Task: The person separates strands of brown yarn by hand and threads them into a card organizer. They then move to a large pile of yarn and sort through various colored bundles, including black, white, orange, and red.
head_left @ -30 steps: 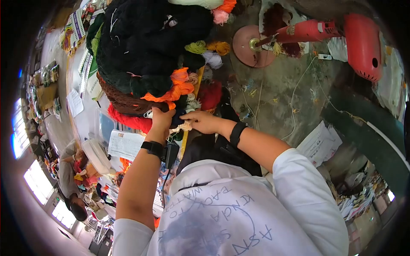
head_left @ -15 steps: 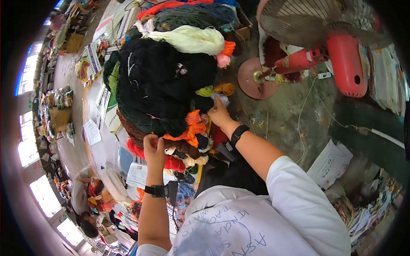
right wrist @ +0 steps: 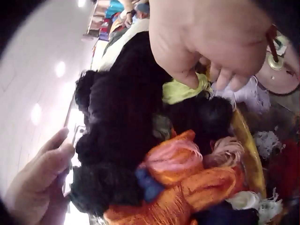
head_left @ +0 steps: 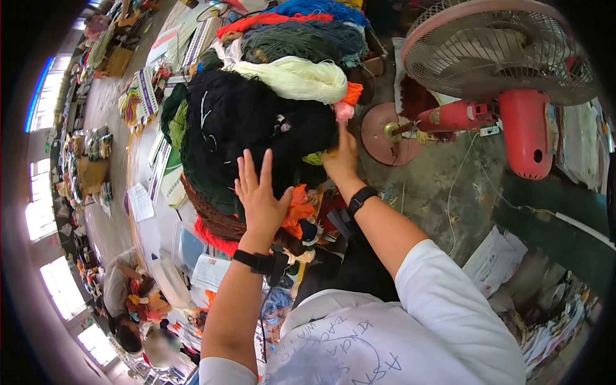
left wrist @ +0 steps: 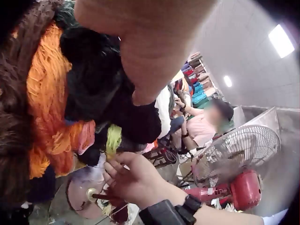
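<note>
A big heap of yarn hanks lies on the table, with a large black hank (head_left: 218, 122) in the middle. My left hand (head_left: 260, 199) is over the heap's near side, fingers straight and spread. My right hand (head_left: 341, 160) is at the heap's right edge, index finger extended to the pink yarn end (head_left: 344, 111). Its other fingers bend loosely by the yellow-green yarn end (right wrist: 180, 91) and the lavender yarn (right wrist: 253, 96). Orange yarn (head_left: 298, 212) hangs at the edge between the hands. Beyond the black hank lies a cream hank (head_left: 292, 77).
A red standing fan (head_left: 523, 128) is on the floor to the right, its round base (head_left: 388, 135) close to the table. Papers (head_left: 140, 202) and a clear plastic box (head_left: 170, 282) lie left of the heap. Another person (left wrist: 206, 124) appears beyond the heap.
My right hand has moved from the near edge along the yarn ends to the pink one. The left hand has let go of the near hanks and spread over the heap.
</note>
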`<act>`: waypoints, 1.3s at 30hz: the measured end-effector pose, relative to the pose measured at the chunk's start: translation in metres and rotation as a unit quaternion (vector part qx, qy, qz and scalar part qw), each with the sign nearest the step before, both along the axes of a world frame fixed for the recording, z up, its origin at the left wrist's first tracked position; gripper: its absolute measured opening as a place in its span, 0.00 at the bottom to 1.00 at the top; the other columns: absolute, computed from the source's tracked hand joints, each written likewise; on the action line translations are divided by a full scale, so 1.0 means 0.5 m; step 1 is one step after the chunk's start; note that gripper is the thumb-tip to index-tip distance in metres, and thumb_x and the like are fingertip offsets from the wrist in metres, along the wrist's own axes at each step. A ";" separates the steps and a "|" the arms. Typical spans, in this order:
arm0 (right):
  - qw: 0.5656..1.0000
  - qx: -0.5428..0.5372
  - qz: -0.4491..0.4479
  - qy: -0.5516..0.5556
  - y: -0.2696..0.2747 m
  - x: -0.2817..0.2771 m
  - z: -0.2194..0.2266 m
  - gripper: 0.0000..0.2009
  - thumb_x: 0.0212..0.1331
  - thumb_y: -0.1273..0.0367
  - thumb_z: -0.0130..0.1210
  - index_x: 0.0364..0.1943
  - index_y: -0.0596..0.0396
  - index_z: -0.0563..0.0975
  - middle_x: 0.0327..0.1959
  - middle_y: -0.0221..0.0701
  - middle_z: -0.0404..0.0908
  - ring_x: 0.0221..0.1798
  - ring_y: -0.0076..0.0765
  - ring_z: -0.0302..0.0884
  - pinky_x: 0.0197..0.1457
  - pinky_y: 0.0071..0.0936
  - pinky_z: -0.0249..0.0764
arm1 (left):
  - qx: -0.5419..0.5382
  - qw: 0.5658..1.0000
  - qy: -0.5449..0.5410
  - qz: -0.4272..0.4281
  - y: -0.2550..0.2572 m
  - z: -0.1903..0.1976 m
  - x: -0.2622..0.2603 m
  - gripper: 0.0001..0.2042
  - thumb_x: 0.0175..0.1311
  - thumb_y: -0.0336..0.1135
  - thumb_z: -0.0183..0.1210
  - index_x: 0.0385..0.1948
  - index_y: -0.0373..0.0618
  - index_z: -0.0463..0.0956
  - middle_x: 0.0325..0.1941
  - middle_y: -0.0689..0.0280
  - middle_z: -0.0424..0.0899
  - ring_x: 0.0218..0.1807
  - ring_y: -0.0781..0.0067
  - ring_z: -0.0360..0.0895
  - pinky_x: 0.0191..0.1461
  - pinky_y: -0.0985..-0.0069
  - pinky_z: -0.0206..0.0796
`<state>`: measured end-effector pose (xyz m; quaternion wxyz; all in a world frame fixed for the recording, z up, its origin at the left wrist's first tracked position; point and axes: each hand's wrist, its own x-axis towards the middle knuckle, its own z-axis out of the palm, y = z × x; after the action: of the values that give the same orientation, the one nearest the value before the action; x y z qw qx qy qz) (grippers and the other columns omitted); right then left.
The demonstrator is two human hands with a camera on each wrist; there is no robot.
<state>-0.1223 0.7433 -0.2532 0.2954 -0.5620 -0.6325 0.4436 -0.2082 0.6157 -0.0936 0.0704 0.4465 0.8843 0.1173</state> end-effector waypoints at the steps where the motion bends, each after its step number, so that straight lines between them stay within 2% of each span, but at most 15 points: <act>1: 0.997 0.014 0.071 -0.008 0.006 -0.009 0.004 0.30 0.40 0.71 0.61 0.55 0.58 0.70 0.51 0.45 0.69 0.54 0.51 0.69 0.57 0.37 0.68 | -0.002 0.999 -0.002 -0.039 0.019 -0.002 -0.005 0.45 0.43 0.34 0.69 0.67 0.62 0.54 0.75 0.56 0.42 0.75 0.49 0.40 0.68 0.42 0.42; 4: 0.981 0.026 0.193 0.011 -0.011 -0.019 0.067 0.17 0.38 0.69 0.61 0.36 0.59 0.77 0.42 0.44 0.73 0.47 0.55 0.70 0.51 0.43 0.68 | -0.107 0.985 0.033 -0.130 0.073 -0.013 -0.020 0.46 0.40 0.33 0.68 0.68 0.62 0.53 0.74 0.55 0.44 0.74 0.48 0.42 0.65 0.41 0.48; 8: 0.957 0.153 0.233 0.085 -0.056 0.010 0.163 0.14 0.37 0.68 0.61 0.31 0.59 0.76 0.38 0.40 0.72 0.46 0.54 0.68 0.49 0.45 0.67 | -0.145 0.984 0.018 -0.105 0.094 -0.050 -0.086 0.36 0.40 0.28 0.64 0.60 0.55 0.66 0.66 0.56 0.61 0.64 0.48 0.61 0.62 0.53 0.59; 12: 0.965 0.068 0.206 0.148 -0.074 0.039 0.137 0.26 0.45 0.69 0.60 0.53 0.56 0.69 0.51 0.44 0.69 0.54 0.55 0.67 0.58 0.44 0.64 | 0.009 0.995 -0.026 -0.099 0.077 -0.088 -0.202 0.21 0.42 0.23 0.60 0.44 0.45 0.73 0.47 0.52 0.77 0.51 0.49 0.73 0.54 0.64 0.66; 15: 0.987 -0.032 0.156 0.012 -0.055 0.082 0.057 0.36 0.47 0.66 0.62 0.63 0.57 0.60 0.56 0.49 0.66 0.58 0.56 0.66 0.61 0.41 0.63 | 0.023 0.982 -0.172 0.069 0.076 -0.066 -0.257 0.17 0.47 0.24 0.60 0.42 0.42 0.73 0.39 0.55 0.81 0.44 0.55 0.79 0.49 0.70 0.69; 21: 0.980 -0.163 0.117 -0.003 -0.029 0.096 -0.030 0.45 0.45 0.60 0.66 0.67 0.60 0.52 0.57 0.52 0.65 0.57 0.52 0.69 0.59 0.37 0.66 | 0.170 0.814 -0.519 0.199 0.069 -0.070 -0.288 0.24 0.52 0.18 0.55 0.54 0.40 0.68 0.49 0.61 0.79 0.48 0.66 0.77 0.53 0.72 0.70; 24: 0.994 -0.017 0.108 -0.006 -0.024 0.044 -0.058 0.42 0.47 0.61 0.66 0.66 0.61 0.56 0.49 0.48 0.73 0.48 0.44 0.76 0.51 0.33 0.73 | 0.172 0.824 -0.506 0.187 0.060 -0.080 -0.290 0.24 0.52 0.17 0.53 0.55 0.41 0.68 0.49 0.61 0.79 0.48 0.66 0.77 0.53 0.72 0.70; 26: 0.876 -0.413 0.154 0.195 0.034 0.018 -0.029 0.31 0.50 0.68 0.60 0.61 0.60 0.64 0.37 0.40 0.79 0.37 0.36 0.80 0.40 0.30 0.75 | 0.166 0.828 -0.502 0.190 0.060 -0.077 -0.282 0.24 0.52 0.16 0.52 0.54 0.41 0.69 0.49 0.61 0.79 0.49 0.66 0.77 0.53 0.72 0.70; 27: 0.937 -0.256 0.109 0.211 0.041 -0.010 -0.082 0.23 0.52 0.75 0.52 0.56 0.58 0.70 0.30 0.34 0.79 0.30 0.31 0.79 0.33 0.28 0.74 | 0.164 0.830 -0.497 0.193 0.060 -0.074 -0.279 0.23 0.52 0.15 0.52 0.54 0.41 0.69 0.49 0.61 0.79 0.49 0.66 0.77 0.53 0.72 0.70; 28: 0.928 -0.300 0.080 0.205 0.085 0.009 0.004 0.22 0.51 0.77 0.49 0.55 0.55 0.71 0.34 0.35 0.80 0.33 0.31 0.79 0.36 0.28 0.74 | 0.161 0.831 -0.497 0.193 0.058 -0.071 -0.279 0.23 0.52 0.15 0.52 0.54 0.41 0.69 0.49 0.61 0.79 0.49 0.66 0.77 0.53 0.72 0.70; 30: 0.909 -0.283 0.026 0.304 0.132 -0.001 -0.027 0.22 0.52 0.75 0.50 0.55 0.56 0.71 0.35 0.35 0.79 0.35 0.30 0.78 0.38 0.27 0.74 | 0.167 0.819 -0.512 0.197 0.046 -0.070 -0.279 0.22 0.52 0.16 0.53 0.53 0.41 0.69 0.49 0.62 0.79 0.49 0.66 0.77 0.54 0.70 0.70; 34: 0.922 -0.196 -0.133 0.307 0.093 0.013 -0.061 0.19 0.52 0.73 0.52 0.51 0.57 0.72 0.35 0.35 0.79 0.34 0.30 0.77 0.38 0.30 0.73 | 0.159 0.804 -0.542 0.187 0.039 -0.088 -0.305 0.21 0.54 0.19 0.55 0.52 0.42 0.70 0.49 0.63 0.79 0.49 0.67 0.77 0.54 0.69 0.70; 36: 0.961 -0.239 -0.099 0.098 0.014 0.054 -0.071 0.16 0.52 0.71 0.55 0.46 0.59 0.73 0.37 0.36 0.79 0.36 0.31 0.76 0.41 0.31 0.73 | 0.167 0.786 -0.567 0.182 0.035 -0.099 -0.310 0.20 0.55 0.21 0.57 0.51 0.43 0.71 0.49 0.64 0.79 0.49 0.68 0.77 0.53 0.69 0.70; 38: 0.904 -0.428 -0.008 0.001 -0.076 0.065 -0.089 0.16 0.51 0.67 0.57 0.42 0.62 0.73 0.39 0.37 0.79 0.39 0.31 0.76 0.43 0.31 0.72 | 0.162 0.783 -0.574 0.175 0.032 -0.101 -0.307 0.19 0.56 0.22 0.57 0.51 0.43 0.71 0.49 0.64 0.79 0.49 0.68 0.77 0.53 0.69 0.70; 39: 0.905 -0.419 0.060 0.029 -0.123 0.060 -0.093 0.15 0.52 0.65 0.56 0.41 0.61 0.74 0.41 0.39 0.78 0.41 0.33 0.76 0.43 0.32 0.71 | 0.163 0.781 -0.579 0.168 0.035 -0.099 -0.305 0.18 0.56 0.23 0.57 0.51 0.43 0.71 0.49 0.64 0.79 0.49 0.68 0.77 0.54 0.69 0.70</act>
<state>-0.0923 0.6817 -0.2998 0.0235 -0.5818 -0.4119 0.7009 -0.3606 0.6333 -0.1429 0.4749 0.1437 0.7054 0.5061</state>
